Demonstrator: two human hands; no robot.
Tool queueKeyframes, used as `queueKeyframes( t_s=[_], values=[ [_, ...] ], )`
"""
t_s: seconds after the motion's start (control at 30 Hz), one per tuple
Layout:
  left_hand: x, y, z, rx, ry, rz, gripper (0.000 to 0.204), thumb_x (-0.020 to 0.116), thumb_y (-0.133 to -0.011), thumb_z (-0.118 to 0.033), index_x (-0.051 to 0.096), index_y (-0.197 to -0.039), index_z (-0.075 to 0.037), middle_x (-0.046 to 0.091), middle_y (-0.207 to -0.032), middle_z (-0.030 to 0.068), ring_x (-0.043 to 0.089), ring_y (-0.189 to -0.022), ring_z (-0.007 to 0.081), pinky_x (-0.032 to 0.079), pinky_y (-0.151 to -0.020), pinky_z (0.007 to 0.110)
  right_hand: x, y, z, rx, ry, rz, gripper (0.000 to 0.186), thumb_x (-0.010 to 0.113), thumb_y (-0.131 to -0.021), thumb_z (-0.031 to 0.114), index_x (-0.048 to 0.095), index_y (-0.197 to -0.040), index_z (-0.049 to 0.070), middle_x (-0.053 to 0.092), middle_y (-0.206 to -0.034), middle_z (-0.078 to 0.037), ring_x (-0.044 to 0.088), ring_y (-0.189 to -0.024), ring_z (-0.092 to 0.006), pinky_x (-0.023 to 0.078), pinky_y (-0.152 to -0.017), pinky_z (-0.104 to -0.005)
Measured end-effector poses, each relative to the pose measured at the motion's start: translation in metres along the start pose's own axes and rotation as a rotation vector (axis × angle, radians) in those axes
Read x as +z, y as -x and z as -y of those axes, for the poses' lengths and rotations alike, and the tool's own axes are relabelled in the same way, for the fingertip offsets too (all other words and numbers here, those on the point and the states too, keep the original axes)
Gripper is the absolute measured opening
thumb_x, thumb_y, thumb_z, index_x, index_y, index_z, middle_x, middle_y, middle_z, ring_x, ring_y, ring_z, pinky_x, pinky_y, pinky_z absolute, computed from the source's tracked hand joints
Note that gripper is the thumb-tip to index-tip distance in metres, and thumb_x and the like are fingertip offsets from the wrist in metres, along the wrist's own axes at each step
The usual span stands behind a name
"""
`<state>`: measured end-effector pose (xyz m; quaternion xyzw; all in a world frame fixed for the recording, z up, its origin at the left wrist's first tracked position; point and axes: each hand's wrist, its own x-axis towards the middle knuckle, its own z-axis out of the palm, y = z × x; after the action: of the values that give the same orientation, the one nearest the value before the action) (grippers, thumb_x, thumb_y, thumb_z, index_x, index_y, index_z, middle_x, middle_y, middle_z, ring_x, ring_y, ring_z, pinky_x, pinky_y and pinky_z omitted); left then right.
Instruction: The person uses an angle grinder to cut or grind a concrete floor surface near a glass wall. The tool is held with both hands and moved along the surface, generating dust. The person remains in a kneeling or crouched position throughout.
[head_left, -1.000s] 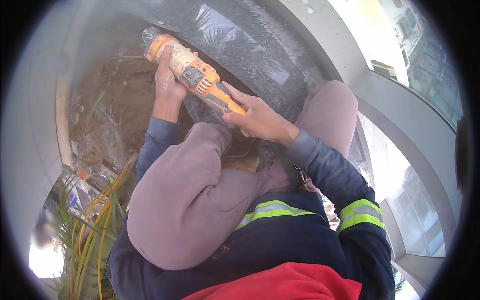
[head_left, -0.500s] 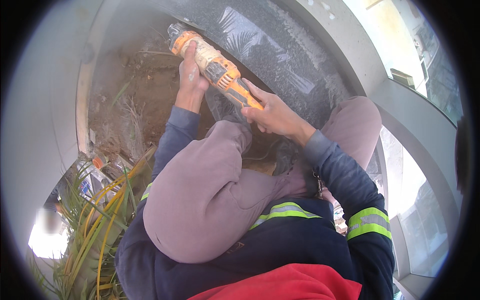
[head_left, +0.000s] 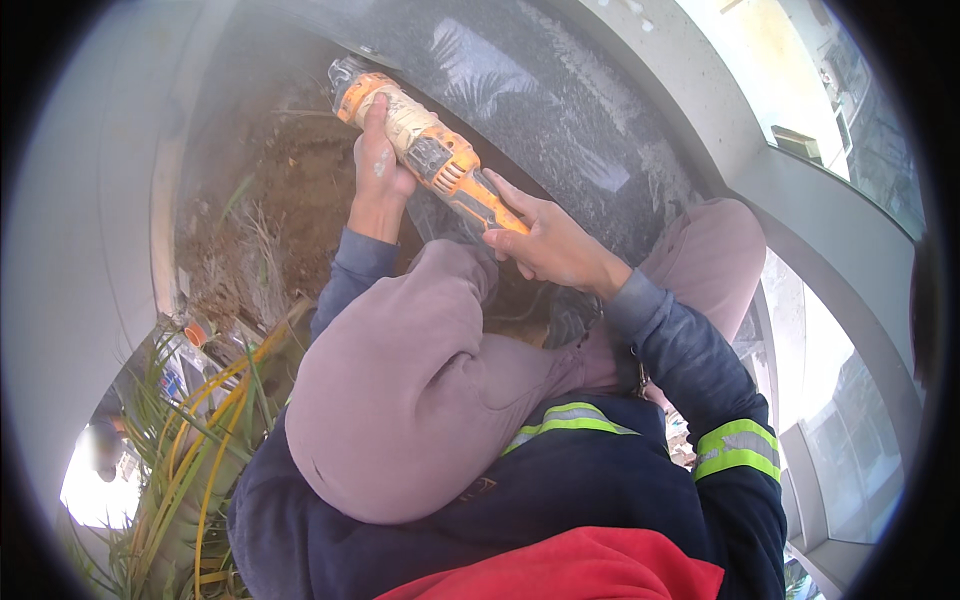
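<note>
An orange angle grinder (head_left: 436, 158) slants across the upper left of the frame, gripped at 2 places: the left hand (head_left: 381, 170) wraps its taped body, thumb on top; the right hand (head_left: 560, 243) closes around its rear handle. Its head is beside the lower edge of a dark speckled slab (head_left: 590, 120), near brown soil (head_left: 305, 185). Haze obscures any contact. The grinding seems under way, unfinished; how much is done or left cannot be told.

The left hand (head_left: 383, 168) grips farther forward, thumb pointing ahead; the right hand (head_left: 553, 243) is clenched nearer the body, fingers curled
</note>
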<state>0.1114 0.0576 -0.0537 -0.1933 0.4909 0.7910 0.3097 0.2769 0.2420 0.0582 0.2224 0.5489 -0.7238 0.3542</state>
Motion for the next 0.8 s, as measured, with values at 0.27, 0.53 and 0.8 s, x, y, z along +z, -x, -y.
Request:
queueKeyframes(
  t_s=[0.27,0.53,0.8],
  values=[
    [-0.002,-0.002,0.001,0.003,0.008,0.013,0.05,0.053,-0.108,-0.042,0.046,-0.137,-0.002,0.061,-0.112,0.0197,0.068,-0.104,0.0349,0.062,-0.087,0.05,0.0,-0.001,-0.003,-0.012,0.011,-0.003,0.086,0.064,-0.098,0.023,0.016,-0.169,0.014,0.06,-0.083,-0.002,0.05,-0.057,-0.0075,0.044,-0.051,-0.024],
    [-0.007,-0.019,0.001,0.045,0.037,-0.033,0.052,0.061,-0.105,-0.035,0.048,-0.131,0.008,0.063,-0.113,0.0206,0.07,-0.099,0.0339,0.061,-0.085,0.049,0.001,-0.01,0.005,-0.011,0.021,-0.007,0.085,0.063,-0.098,0.024,0.016,-0.169,0.014,0.058,-0.083,-0.001,0.049,-0.058,-0.0079,0.043,-0.053,-0.0244],
    [0.007,0.002,-0.003,-0.034,0.011,-0.08,0.053,0.056,-0.106,-0.037,0.045,-0.138,0.005,0.063,-0.113,0.0199,0.069,-0.103,0.0342,0.062,-0.086,0.049,0.004,0.001,0.002,0.003,0.014,-0.015,0.085,0.062,-0.098,0.021,0.016,-0.169,0.014,0.058,-0.084,-0.001,0.05,-0.063,-0.0078,0.045,-0.058,-0.0261]
  ],
)
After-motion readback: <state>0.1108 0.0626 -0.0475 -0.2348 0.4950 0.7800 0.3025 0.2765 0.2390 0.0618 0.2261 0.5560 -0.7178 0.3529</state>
